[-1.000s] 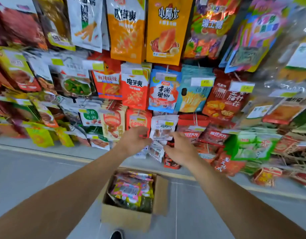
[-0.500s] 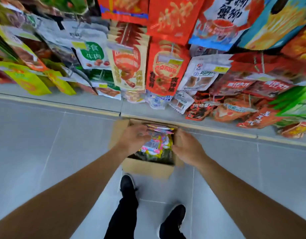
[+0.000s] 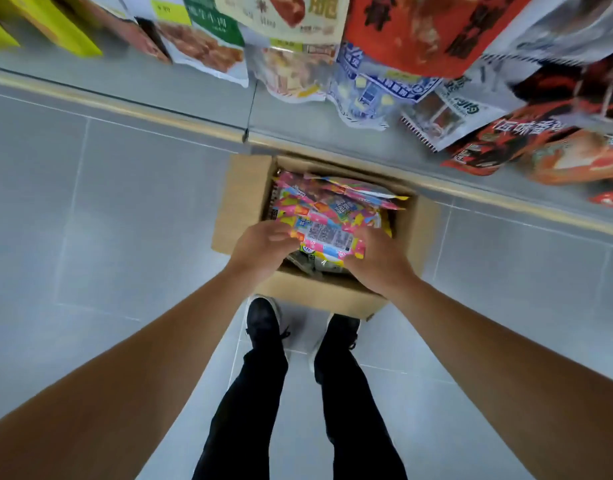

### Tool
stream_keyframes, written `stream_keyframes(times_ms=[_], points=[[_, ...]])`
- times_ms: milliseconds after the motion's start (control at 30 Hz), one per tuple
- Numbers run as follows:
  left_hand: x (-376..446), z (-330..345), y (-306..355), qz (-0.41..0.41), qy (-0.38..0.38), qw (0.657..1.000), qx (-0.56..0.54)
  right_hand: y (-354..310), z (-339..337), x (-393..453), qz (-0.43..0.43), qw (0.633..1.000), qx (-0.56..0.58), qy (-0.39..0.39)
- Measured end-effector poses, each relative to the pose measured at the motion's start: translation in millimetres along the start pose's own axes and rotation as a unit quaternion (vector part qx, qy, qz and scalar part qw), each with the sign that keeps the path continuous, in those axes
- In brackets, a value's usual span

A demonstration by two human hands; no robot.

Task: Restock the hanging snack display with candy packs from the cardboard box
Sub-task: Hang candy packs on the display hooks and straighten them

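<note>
Since half a second ago, your view has tipped further down and both hands have closed in on the stock in the cardboard box (image 3: 242, 202), where before they hovered at its rim. Your left hand (image 3: 260, 251) has its fingers curled onto the near left edge of the top candy pack (image 3: 327, 225), a pink and multicoloured packet with printed codes facing up. Your right hand (image 3: 377, 261) curls over the pack's near right corner; both grips are closed on that same pack. It lies on top of the other candy packs (image 3: 336, 192) inside the box, not yet lifted clear. The box stands on the grey tiled floor (image 3: 125, 220), just in front of your black shoes (image 3: 263, 320). Hanging snack bags (image 3: 419, 32) of the display fill the upper edge of the view.
</note>
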State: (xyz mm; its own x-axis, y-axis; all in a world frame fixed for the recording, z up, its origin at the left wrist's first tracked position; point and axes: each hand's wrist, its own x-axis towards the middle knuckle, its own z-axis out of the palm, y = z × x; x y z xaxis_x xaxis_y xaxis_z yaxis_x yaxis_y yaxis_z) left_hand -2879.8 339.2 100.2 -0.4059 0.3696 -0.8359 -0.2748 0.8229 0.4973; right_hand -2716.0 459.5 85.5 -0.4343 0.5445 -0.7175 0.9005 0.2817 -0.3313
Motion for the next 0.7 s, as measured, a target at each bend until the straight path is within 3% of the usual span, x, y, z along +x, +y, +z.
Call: stream_keyframes(times_ms=[267,367,467,567,700], points=[[115.6,36.6,-38.7,-0.074,-0.037,0.992,-0.095,40.4,67.6,130.6,-0.033,0.998,-0.052,0.031],[152.7,49.3,-50.9,-0.085,-0.005,0.993,-0.08,51.0,88.4,163.7,-0.061,0.994,-0.075,0.055],[172.5,55.4,-61.4,-0.081,-0.018,0.994,-0.071,59.6,97.1,178.7,-0.103,0.985,-0.077,0.114],[178.9,57.3,-73.5,0.031,0.014,0.998,0.047,63.7,95.9,173.6,-0.134,0.977,-0.022,0.167],[165.8,59.5,-63.4,0.185,0.051,0.958,0.211,53.9,74.9,155.4,-0.194,0.966,0.02,0.17]])
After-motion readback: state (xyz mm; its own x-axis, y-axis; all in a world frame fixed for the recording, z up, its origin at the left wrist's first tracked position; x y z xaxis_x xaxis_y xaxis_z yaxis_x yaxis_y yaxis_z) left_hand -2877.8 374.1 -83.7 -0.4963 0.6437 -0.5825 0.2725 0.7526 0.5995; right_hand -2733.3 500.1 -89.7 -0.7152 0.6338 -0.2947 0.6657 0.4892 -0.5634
